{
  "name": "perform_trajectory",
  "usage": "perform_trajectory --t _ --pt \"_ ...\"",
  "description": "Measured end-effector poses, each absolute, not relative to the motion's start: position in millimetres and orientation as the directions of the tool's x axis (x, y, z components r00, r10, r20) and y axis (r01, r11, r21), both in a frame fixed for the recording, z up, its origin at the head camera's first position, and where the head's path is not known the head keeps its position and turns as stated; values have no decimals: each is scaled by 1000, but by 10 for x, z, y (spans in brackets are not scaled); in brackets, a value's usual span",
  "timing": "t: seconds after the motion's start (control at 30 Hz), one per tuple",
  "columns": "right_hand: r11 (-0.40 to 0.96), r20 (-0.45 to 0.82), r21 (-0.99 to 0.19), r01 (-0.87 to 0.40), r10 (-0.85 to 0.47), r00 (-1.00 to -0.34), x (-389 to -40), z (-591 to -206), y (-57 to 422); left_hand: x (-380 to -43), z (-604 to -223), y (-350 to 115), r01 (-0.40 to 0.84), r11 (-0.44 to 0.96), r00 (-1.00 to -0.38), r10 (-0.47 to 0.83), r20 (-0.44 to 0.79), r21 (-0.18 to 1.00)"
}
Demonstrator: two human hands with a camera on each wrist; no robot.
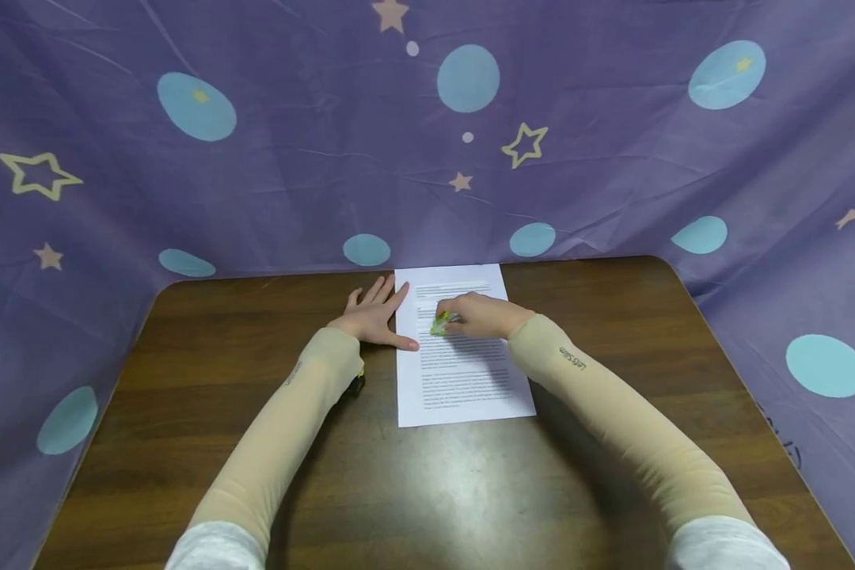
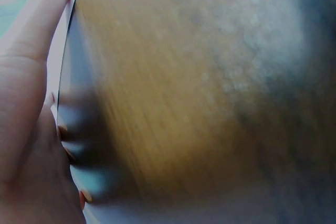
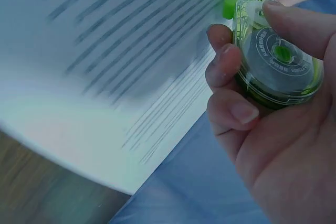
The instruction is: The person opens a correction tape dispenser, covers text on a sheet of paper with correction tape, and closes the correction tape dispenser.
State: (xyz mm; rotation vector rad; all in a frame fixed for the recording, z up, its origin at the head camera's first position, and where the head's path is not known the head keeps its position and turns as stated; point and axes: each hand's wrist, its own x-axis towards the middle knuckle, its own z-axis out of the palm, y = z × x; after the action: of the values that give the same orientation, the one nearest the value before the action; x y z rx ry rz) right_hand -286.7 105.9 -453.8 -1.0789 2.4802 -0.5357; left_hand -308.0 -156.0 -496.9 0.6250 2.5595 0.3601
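Observation:
A sheet of printed paper lies on the table, its far edge close to the curtain. My right hand grips a clear and green correction tape dispenser over the upper middle of the text. In the right wrist view the thumb lies on the dispenser's round face and the fingers curl behind it; whether its green tip touches the paper is unclear. My left hand spreads its fingers at the sheet's left edge, the thumb on the paper. Seen from the left wrist, the thumb runs along the sheet's edge.
The brown wooden table has rounded far corners. A purple curtain with stars and blue spots hangs behind and at both sides. By the left wrist shows a small dark item with a yellow part, mostly hidden by the sleeve.

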Motion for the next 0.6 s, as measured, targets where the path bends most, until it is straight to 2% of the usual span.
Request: perform_trajectory --t 0.17,0.6 --pt "610 -185 -466 -641 -776 -604 -2862 -4534 900 -3107 -5044 -1566 363 868 -783 481 -395 338" --pt "626 -177 -400 -670 -769 -614 -2841 -4503 744 -3086 -4987 -1573 368 865 -785 486 -384 341"
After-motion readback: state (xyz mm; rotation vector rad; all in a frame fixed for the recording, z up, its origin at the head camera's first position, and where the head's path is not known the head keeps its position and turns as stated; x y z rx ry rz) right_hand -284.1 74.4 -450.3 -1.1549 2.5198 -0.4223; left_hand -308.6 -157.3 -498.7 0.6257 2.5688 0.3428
